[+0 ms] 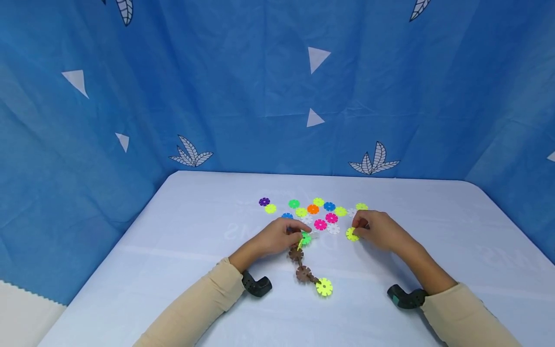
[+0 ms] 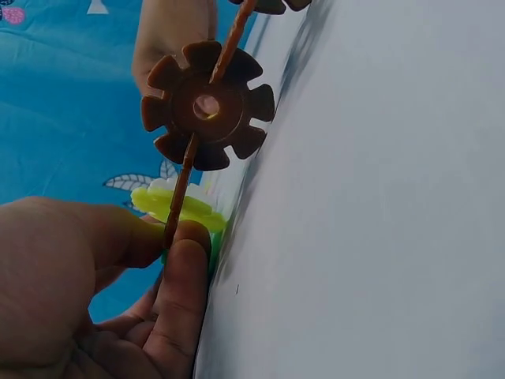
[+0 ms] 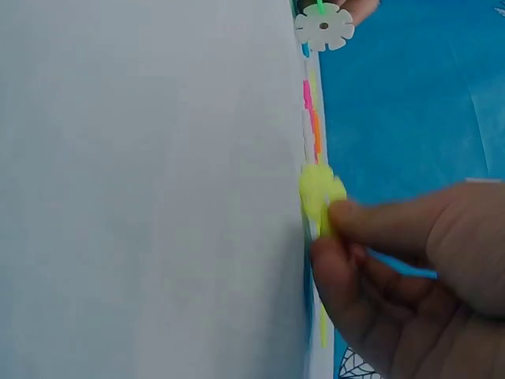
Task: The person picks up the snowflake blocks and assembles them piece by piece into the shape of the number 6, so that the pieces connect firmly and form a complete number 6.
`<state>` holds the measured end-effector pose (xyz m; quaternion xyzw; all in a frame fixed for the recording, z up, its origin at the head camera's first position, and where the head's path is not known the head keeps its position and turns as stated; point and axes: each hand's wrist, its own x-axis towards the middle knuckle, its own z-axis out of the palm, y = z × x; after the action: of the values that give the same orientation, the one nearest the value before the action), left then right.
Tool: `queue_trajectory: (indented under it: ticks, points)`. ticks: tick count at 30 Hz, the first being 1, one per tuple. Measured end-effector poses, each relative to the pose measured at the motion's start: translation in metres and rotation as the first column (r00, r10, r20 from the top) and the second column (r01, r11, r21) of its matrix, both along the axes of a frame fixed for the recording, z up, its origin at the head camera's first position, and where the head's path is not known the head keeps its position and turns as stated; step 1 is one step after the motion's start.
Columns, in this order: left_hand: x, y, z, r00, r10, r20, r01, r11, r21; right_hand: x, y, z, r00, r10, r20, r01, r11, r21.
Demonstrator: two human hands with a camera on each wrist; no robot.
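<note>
My left hand (image 1: 277,236) pinches a chain of slotted flower discs between thumb and fingers. Brown discs (image 1: 303,273) hang down from it toward me, ending in a yellow disc (image 1: 324,287). A green disc (image 1: 306,238) sits by the fingertips, and a white disc (image 3: 338,33) joined at that end shows in the right wrist view. Seen from the left wrist, a brown disc (image 2: 241,103) is slotted edgewise into its neighbours. To the right and apart from the chain, my right hand (image 1: 381,232) pinches a single yellow disc (image 3: 316,185) by its edge.
Loose discs in several colours lie flat beyond my hands, among them a purple one (image 1: 264,202), an orange one (image 1: 313,209) and a pink one (image 1: 320,225). A white cloth covers the table (image 1: 173,231). Behind it hangs a blue curtain (image 1: 260,96).
</note>
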<state>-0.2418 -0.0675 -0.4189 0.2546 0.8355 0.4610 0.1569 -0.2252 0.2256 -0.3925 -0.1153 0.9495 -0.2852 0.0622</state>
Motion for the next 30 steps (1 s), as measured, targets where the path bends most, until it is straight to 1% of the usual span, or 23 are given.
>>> queue_trajectory:
  ticks: [2,3,5,7,8,12,15,20,23,30]
  points:
    - [0.001,0.001,0.001,1.000,-0.008,0.011,0.008,1.000,0.000,0.001,-0.002,0.000,0.997,0.019,0.075,-0.010,0.992,-0.122]
    - [0.001,0.001,0.001,1.000,-0.014,0.017,0.014,1.000,0.001,0.001,-0.003,-0.001,0.992,0.028,0.121,-0.005,0.982,-0.188]
    - [0.002,0.001,0.002,0.999,-0.030,0.025,0.030,1.000,0.001,0.002,-0.008,-0.002,0.979,0.059,0.197,0.005,0.952,-0.307]
    - [0.003,0.002,0.004,0.999,-0.044,0.030,0.044,0.999,-0.002,0.004,-0.014,-0.003,0.967,0.081,0.242,0.018,0.925,-0.379]
    - [0.003,0.002,0.004,0.998,-0.049,0.031,0.050,0.999,-0.001,0.005,-0.017,-0.004,0.964,0.084,0.252,0.023,0.918,-0.396]
    - [0.004,0.003,0.005,0.998,-0.062,0.028,0.062,0.998,0.001,0.007,-0.024,-0.007,0.966,0.062,0.251,0.050,0.908,-0.416]
    - [0.004,0.003,0.005,0.997,-0.071,0.021,0.071,0.997,-0.004,0.007,-0.025,-0.009,0.964,0.050,0.263,0.072,0.898,-0.434]
    - [0.005,0.003,0.005,0.996,-0.084,0.021,0.084,0.996,-0.006,0.006,-0.026,-0.012,0.956,0.095,0.278,0.051,0.879,-0.474]
    - [0.005,0.003,0.005,0.996,-0.089,0.028,0.089,0.996,-0.004,0.006,-0.027,-0.013,0.954,0.108,0.279,0.047,0.868,-0.495]
    - [0.006,0.004,0.006,0.993,-0.108,0.044,0.108,0.994,-0.004,0.008,-0.028,-0.015,0.952,0.127,0.279,0.036,0.857,-0.515]
